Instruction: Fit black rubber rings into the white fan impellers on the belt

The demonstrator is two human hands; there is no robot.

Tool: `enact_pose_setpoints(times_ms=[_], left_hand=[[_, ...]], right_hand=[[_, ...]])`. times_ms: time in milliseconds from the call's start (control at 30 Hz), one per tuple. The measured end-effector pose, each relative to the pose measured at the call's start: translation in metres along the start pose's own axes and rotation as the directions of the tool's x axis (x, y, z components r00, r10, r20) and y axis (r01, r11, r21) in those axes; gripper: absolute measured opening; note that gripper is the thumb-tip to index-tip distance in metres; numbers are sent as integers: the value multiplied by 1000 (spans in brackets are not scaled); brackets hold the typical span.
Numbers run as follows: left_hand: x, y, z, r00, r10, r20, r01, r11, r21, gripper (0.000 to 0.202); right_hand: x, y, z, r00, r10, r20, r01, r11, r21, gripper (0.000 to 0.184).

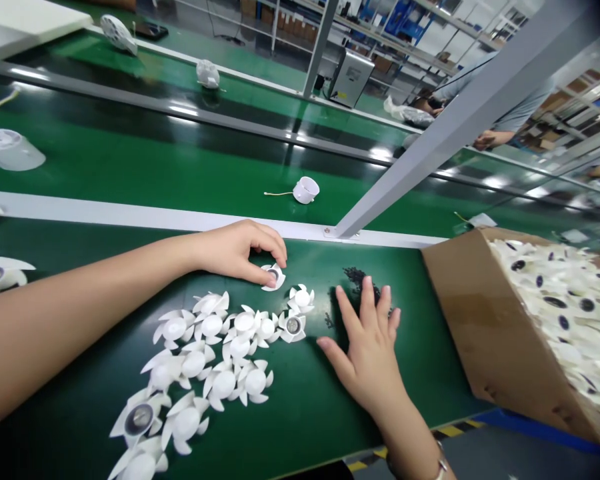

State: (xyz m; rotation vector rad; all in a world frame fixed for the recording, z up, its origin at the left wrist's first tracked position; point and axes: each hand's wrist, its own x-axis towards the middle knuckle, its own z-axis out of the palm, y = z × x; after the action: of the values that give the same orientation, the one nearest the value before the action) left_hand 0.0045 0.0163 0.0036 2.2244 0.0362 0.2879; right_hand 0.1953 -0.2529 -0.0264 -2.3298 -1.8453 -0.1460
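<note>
In the head view, the worktop has bare green room in the lower middle, bounded by a white rail across its far side and striped tape along its near edge, lower right. A cardboard box full of white parts blocks the right side, and a slanting post rises from the rail at upper right. Loose fan wheels crowd the lower left of centre. My left hand pinches one white fan wheel just above centre, its round hub opening facing up, blades radiating around it; whether it touches the worktop I cannot tell. My right hand is spread wide, fingertips at small black pieces.
</note>
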Motion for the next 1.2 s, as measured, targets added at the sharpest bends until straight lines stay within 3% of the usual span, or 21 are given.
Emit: enact_pose_setpoints(times_ms=[100, 200, 333, 500, 700, 867, 1000, 1100, 1200], left_hand=[[0, 0, 1, 1000, -6, 6, 6, 999, -34, 25], [0, 0, 2, 1000, -10, 0, 10, 998, -54, 23], [0, -1, 2, 1000, -13, -19, 12, 998, -65, 24], [1, -5, 4, 1000, -8, -30, 6, 997, -75, 23], [3, -6, 7, 995, -30, -94, 26, 999, -39, 19], [0, -8, 4, 999, 31, -28, -31, 999, -17, 44], [-1, -11, 5, 999, -7, -52, 6, 1000, -27, 43], [-1, -10, 7, 996, -43, -74, 38, 997, -63, 45], [-2, -8, 8, 996, -50, -78, 44, 996, -81, 44]], right_hand=[[10, 12, -6, 981, 49, -186, -24, 991, 134, 41], [26, 27, -14, 958, -19, -287, 79, 977, 200, 17], [42, 36, -20, 973, -185, -139, 209, 960, 184, 12], [41, 39, -21, 968, -151, -200, 168, 983, 73, 11], [41, 34, -23, 973, -193, -130, 193, 981, -10, 13], [53, 29, -26, 967, -242, -85, 232, 966, -111, 15], [80, 13, -32, 964, -252, -90, 265, 943, 202, 9], [107, -13, -31, 955, -277, -104, 291, 822, 490, 7], [126, -37, -20, 928, -360, -96, 339, 707, 620, 7]])
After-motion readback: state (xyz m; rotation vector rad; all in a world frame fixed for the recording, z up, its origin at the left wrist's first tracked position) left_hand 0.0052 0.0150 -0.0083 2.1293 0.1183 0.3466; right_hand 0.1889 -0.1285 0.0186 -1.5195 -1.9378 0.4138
